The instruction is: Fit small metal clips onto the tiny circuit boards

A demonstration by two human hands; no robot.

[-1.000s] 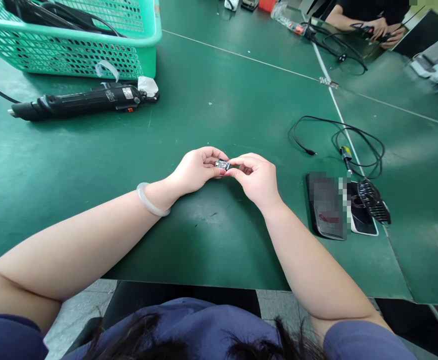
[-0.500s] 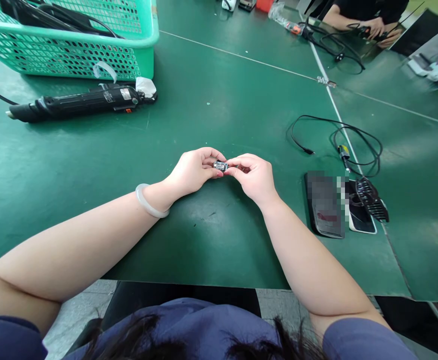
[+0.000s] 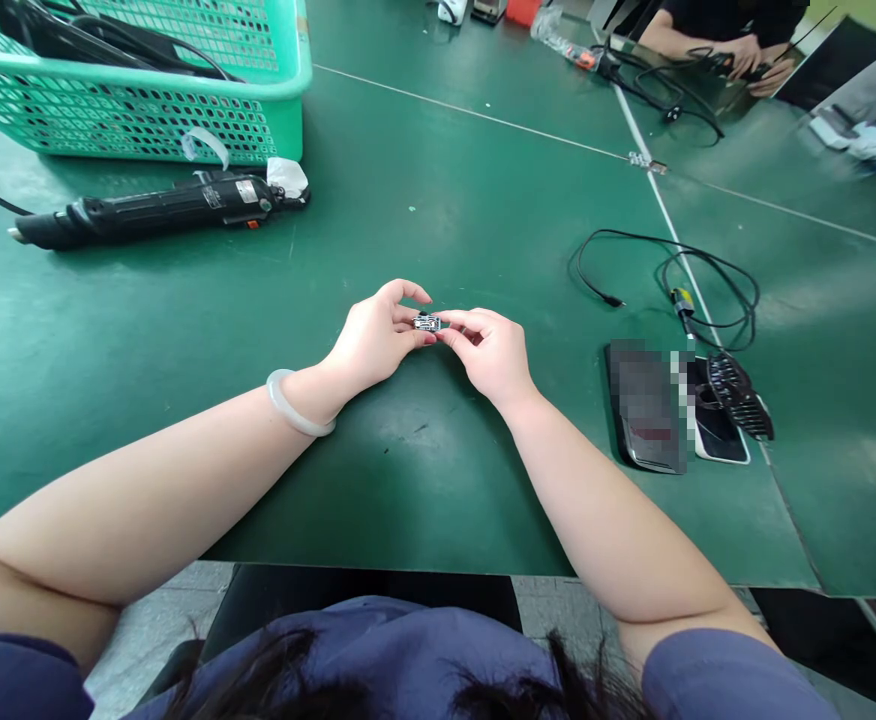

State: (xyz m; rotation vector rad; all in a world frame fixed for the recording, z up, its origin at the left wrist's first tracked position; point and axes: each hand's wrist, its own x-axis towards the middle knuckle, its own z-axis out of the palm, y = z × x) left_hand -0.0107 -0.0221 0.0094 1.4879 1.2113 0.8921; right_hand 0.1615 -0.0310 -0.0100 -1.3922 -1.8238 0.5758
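A small black and silver part is held between both hands over the green table. My left hand pinches its left side with thumb and fingers, the index finger lifted above it. On the right side, my right hand grips the same part between thumb and fingertips. The part's fine detail is too small to make out. A pale bracelet circles my left wrist.
Back left are a green basket with black items and a black cylindrical tool. To the right lie a looped cable, a dark phone, a white-edged phone and a black hair clip. Another person's hands work at far right.
Both hands have shifted slightly left and up in view with the small part. My left index finger has lifted off it. The part's face has turned a little.
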